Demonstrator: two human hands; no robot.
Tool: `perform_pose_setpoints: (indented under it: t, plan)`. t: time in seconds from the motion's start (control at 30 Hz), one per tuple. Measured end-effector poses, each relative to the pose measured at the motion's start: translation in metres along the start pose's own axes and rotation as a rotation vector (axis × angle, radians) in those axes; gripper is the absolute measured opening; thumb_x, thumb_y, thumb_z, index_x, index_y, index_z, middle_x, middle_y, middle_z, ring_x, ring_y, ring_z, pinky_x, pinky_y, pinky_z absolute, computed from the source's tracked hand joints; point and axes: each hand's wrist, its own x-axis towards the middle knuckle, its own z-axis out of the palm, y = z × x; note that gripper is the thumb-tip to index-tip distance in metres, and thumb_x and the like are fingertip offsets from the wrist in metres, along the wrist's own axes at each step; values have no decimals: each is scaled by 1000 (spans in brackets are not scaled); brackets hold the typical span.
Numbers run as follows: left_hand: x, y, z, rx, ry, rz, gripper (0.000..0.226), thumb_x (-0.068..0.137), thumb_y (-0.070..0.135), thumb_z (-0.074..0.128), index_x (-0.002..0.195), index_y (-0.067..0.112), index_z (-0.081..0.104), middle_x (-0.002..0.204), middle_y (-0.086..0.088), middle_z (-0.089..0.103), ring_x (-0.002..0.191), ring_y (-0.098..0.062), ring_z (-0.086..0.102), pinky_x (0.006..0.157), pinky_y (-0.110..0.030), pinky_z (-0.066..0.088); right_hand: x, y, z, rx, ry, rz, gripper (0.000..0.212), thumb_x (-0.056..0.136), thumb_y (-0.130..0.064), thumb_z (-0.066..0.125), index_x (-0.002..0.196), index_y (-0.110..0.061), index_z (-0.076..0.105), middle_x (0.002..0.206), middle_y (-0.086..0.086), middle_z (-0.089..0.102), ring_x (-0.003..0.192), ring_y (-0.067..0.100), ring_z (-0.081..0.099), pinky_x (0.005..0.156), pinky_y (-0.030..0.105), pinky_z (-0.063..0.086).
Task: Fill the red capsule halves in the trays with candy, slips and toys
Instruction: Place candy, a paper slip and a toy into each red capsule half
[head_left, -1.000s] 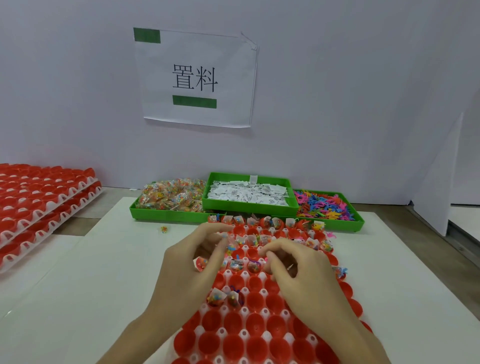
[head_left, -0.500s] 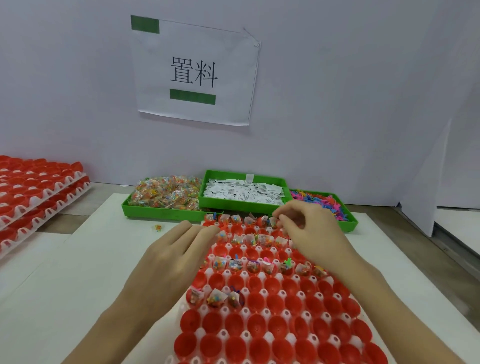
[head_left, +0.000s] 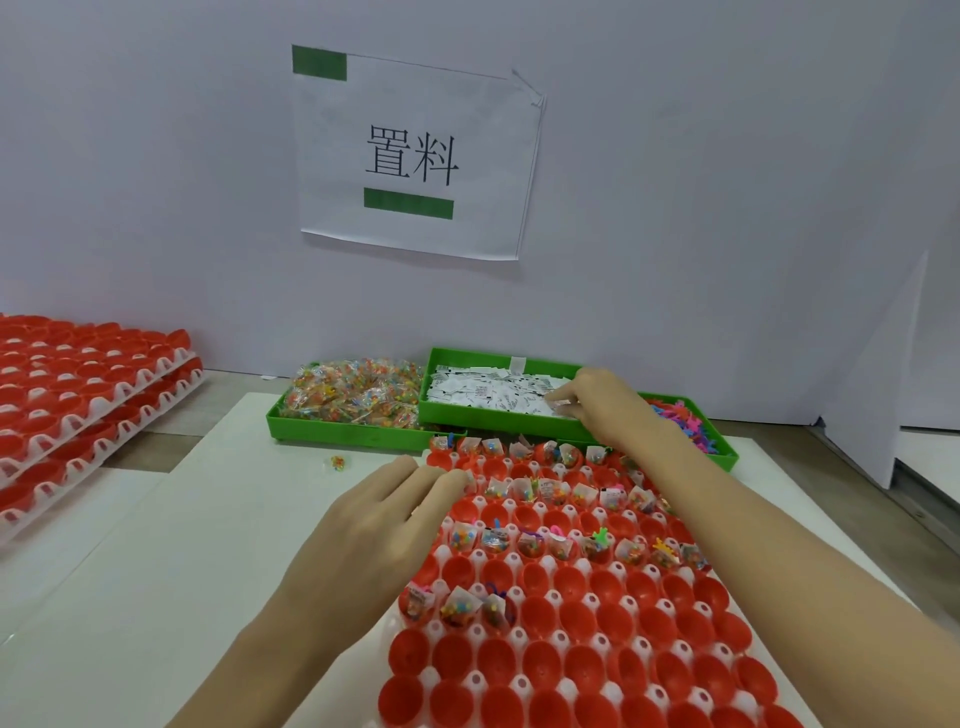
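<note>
Two hands work over the desk: the right hand (head_left: 605, 402) reaches into the middle green bin (head_left: 498, 423) at the far edge, fingertips pinching among paper slips (head_left: 488, 392) (which slip is unclear). Left hand (head_left: 374, 525) rests flat, fingers straight, on the capsule tray (head_left: 571, 691)'s left edge.

Three green bins (head_left: 343, 434), two hands (head_left: 363, 530), two stacked red trays (head_left: 78, 395), one sign (head_left: 415, 156).
</note>
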Motion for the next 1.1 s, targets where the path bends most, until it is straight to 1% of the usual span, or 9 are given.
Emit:
perform_pose_setpoints:
  t: [0.13, 0.27, 0.37, 0.6, 0.73, 0.83, 0.87, 0.97, 1.1]
  plan:
    - [0, 3, 0, 11, 7, -2, 26, 87, -9, 64, 110, -1, 73, 91, -9, 67, 73, -27, 56, 69, -33, 44, 8, -4, -5, -6, -46, 4, 27, 96, -21, 70, 122, -16, 73, 131, 11, 67, 116, 27, 64, 102, 40, 51]
    - [-1, 5, 2, 23, -11, 19, 30, 94, -8, 51, 114, -1, 73, 96, -9, 69, 77, -26, 59, 70, -35, 51, 12, -5, -3, 29, -26, 66, 19, 93, -18, 73, 110, -10, 67, 119, 11, 67, 105, 26, 64, 94, 40, 53]
    - [-2, 4, 3, 19, -18, 5, 29, 90, -6, 61, 115, 0, 73, 97, -9, 70, 78, -27, 60, 72, -34, 50, 12, -3, -1, 45, -17, 83, 16, 92, -18, 74, 102, -11, 63, 113, 10, 67, 99, 26, 63, 90, 40, 53]
    - [-2, 5, 2, 17, -30, -10, 33, 86, -8, 63, 118, -1, 72, 98, -11, 70, 79, -29, 61, 70, -37, 56, 12, 1, 9, 59, 42, 77, 12, 95, -15, 71, 103, -8, 74, 109, 10, 72, 96, 24, 68, 90, 40, 57]
    - [-3, 3, 4, 10, -35, -44, 32, 87, -8, 66, 118, 1, 71, 98, -9, 69, 80, -28, 59, 71, -35, 52, 12, 4, 13, 36, 51, 105, 14, 93, 3, 63, 94, -1, 76, 97, 17, 72, 83, 27, 68, 83, 44, 59]
    - [-3, 2, 7, -15, -35, -93, 34, 82, -7, 79, 113, 3, 72, 94, -6, 68, 79, -26, 57, 71, -34, 49, 7, 6, 15, 6, 66, 120, 29, 85, 20, 50, 67, -1, 59, 66, 18, 47, 62, 21, 40, 62, 38, 48]
    - [-3, 2, 8, -12, -35, -97, 35, 79, -6, 82, 112, 3, 72, 94, -6, 67, 78, -26, 56, 71, -33, 48, 5, 8, 15, 11, 81, 115, 32, 82, 23, 48, 67, -4, 58, 65, 12, 43, 62, 21, 39, 60, 36, 43]
    - [-3, 2, 8, -2, -33, -87, 40, 75, -7, 84, 113, 2, 72, 94, -6, 66, 78, -26, 55, 74, -33, 43, -1, 14, 13, 69, 154, 99, 33, 87, 23, 50, 106, 6, 69, 90, 12, 70, 80, 25, 65, 78, 43, 58]
    - [-3, 3, 7, -9, -22, -88, 40, 75, -6, 84, 112, 3, 72, 95, -5, 68, 80, -25, 55, 75, -33, 45, -8, 16, 9, 190, 263, 101, 21, 100, -4, 59, 120, -2, 67, 108, 14, 74, 94, 25, 71, 88, 41, 59]
